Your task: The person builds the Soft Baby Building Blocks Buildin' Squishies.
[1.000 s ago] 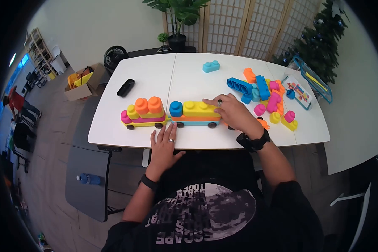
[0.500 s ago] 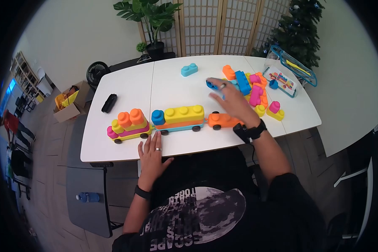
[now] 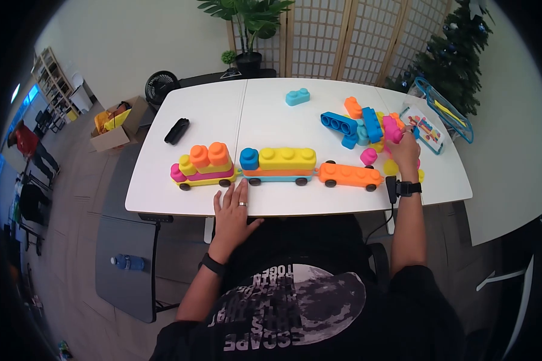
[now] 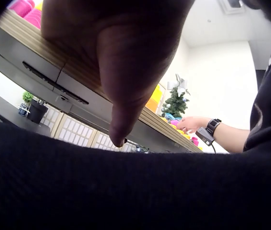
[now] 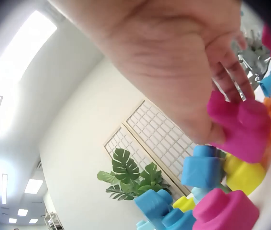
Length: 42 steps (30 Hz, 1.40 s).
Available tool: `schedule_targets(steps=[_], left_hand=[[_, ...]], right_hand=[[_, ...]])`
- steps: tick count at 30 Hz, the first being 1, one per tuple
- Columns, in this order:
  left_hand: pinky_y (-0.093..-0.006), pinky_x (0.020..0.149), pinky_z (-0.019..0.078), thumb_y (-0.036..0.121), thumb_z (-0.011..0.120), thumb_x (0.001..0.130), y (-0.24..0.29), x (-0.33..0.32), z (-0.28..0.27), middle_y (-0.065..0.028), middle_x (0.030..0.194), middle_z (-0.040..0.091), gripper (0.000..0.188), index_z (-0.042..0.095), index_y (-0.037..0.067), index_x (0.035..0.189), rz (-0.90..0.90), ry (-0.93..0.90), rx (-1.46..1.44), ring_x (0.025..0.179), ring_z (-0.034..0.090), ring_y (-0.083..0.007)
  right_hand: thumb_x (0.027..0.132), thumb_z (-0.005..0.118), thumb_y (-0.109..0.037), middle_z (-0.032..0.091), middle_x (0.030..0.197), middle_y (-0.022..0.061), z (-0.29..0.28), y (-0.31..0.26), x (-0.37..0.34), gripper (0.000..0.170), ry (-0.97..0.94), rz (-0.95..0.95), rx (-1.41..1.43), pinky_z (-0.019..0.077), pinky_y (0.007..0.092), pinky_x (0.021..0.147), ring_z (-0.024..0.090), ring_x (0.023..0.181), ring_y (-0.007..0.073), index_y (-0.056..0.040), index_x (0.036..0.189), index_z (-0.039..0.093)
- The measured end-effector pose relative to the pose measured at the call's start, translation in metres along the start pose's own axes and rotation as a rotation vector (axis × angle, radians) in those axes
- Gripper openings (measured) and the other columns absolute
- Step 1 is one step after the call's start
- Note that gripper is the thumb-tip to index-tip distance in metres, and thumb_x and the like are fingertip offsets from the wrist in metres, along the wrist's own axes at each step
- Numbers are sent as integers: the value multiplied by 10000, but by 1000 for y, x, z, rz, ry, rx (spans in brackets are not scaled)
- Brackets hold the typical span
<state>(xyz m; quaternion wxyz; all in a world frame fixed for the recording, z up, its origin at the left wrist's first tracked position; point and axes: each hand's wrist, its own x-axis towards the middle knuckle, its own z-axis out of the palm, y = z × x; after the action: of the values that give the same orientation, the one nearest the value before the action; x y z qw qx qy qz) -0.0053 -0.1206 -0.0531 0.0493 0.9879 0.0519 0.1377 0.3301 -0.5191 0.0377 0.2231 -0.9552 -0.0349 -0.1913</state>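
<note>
My left hand rests with straight fingers on the table's front edge, fingertips near the wheels of the train. That toy train has a yellow car with stacked blocks, a light-blue car carrying blue and yellow blocks, and a flat orange car bare on top. At the block pile on the right, my right hand pinches a pink block between thumb and fingers. In the right wrist view, blue blocks and another pink block lie close below it.
A light-blue block lies alone at the table's back. A black case is at the left. Behind the pile are a picture card and a blue-edged clear bag. A bottle lies on the grey side table.
My right hand has left the yellow block on the middle car, moved right across the table and taken hold of a pink block in the pile. The left hand stays in place.
</note>
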Motion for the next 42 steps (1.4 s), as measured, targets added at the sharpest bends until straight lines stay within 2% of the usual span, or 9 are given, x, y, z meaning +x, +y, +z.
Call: schedule_targets(steps=[2,5,9,16,23,33,38,41,42], left_hand=[[-601,1315,187,527,901,811,0,0,0,-143,1742,394,1223,271,14,1726,-4,-16,5,1611,351,-343],[-606,1313,194,523,902,810,2,1,-4,-140,1743,393,1214,282,15,1722,-4,-21,3,1612,351,-341],[-626,1292,225,491,937,775,0,0,-2,-133,1704,435,1233,297,21,1718,28,52,-12,1589,386,-342],[-618,1312,204,545,895,815,0,-1,-4,-126,1762,376,1218,264,57,1735,-2,-24,0,1627,348,-337],[-614,1308,207,553,882,825,0,-1,-2,-123,1762,378,1208,269,38,1729,5,-3,9,1616,360,-337],[-611,1303,205,499,920,787,2,-1,3,-130,1711,433,1196,331,1,1701,9,36,-15,1599,374,-347],[-596,1299,211,518,919,784,2,0,-1,-130,1713,434,1228,307,8,1719,25,33,2,1599,375,-351],[-591,1299,209,514,926,775,1,1,-1,-130,1716,435,1233,313,6,1717,26,35,-1,1599,377,-349],[-590,1299,208,513,926,775,1,1,-1,-131,1717,436,1230,316,5,1716,26,38,-4,1600,377,-349]], right_hand=[[883,872,-198,639,1278,176,-9,-25,-2,570,206,-211,71,605,429,934,717,1152,353,-66,1351,575],[927,850,-212,630,1318,184,-37,-99,-27,537,87,-501,351,595,445,976,699,1178,353,-60,1380,605],[974,824,-285,675,1258,148,-52,-188,-80,486,-373,-850,545,593,427,983,706,1143,344,-92,1390,664],[985,795,-281,710,1203,121,0,-253,-98,407,-382,-1032,500,606,428,949,737,1082,328,-108,1341,697],[963,822,-282,702,1218,112,14,-263,-113,427,-354,-952,445,622,413,909,747,1001,321,-89,1329,717],[962,798,-160,642,1465,127,49,-252,-140,590,-302,-965,485,563,436,1112,646,1330,358,-168,1519,603],[981,786,-443,479,1694,170,43,-234,-137,817,-237,-1049,389,326,646,1269,472,1554,370,-259,1686,416],[1014,750,-393,544,1636,164,15,-209,-91,733,-264,-883,548,413,641,1202,551,1487,344,-252,1665,445],[1024,724,-311,607,1552,177,0,-198,-69,656,-316,-680,446,470,592,1160,607,1401,376,-221,1625,479]])
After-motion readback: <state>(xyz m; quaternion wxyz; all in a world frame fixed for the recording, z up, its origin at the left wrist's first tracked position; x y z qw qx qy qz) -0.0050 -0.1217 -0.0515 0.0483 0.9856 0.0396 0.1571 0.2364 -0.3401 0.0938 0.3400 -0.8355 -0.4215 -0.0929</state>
